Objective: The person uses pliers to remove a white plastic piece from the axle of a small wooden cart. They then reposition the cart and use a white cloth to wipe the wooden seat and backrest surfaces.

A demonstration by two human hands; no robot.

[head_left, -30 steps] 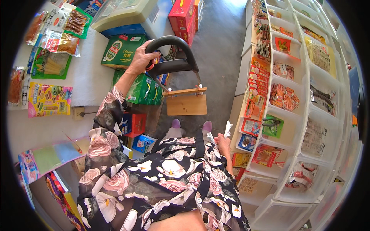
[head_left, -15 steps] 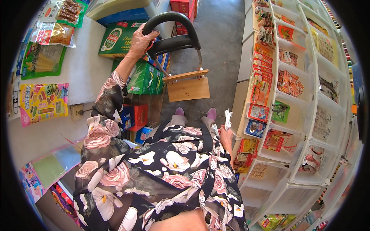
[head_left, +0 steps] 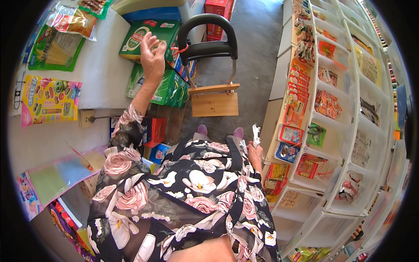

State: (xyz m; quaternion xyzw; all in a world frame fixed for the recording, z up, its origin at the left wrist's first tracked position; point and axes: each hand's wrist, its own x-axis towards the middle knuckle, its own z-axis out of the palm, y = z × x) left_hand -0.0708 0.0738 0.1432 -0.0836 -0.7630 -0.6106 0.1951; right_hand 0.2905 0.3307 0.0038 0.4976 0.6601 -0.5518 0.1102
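My left hand is open and holds nothing, its fingers spread in front of a green carton. Just right of it is the black curved backrest of a chair with a wooden board seat; hand and chair are apart. A red tie is wrapped on the left side of the black frame. My right hand, low by my right hip, is closed on a ragged white strip-like thing that sticks up from it; its kind is unclear.
Clear plastic bins with packaged snacks line the right side. Green boxes and a red box stand on the left, beside a white counter. Snack packs hang at far left. Grey floor runs between.
My left hand has let go of the black backrest and moved left, opening its fingers. The chair appears slightly further right in view. My right hand still holds the white thing.
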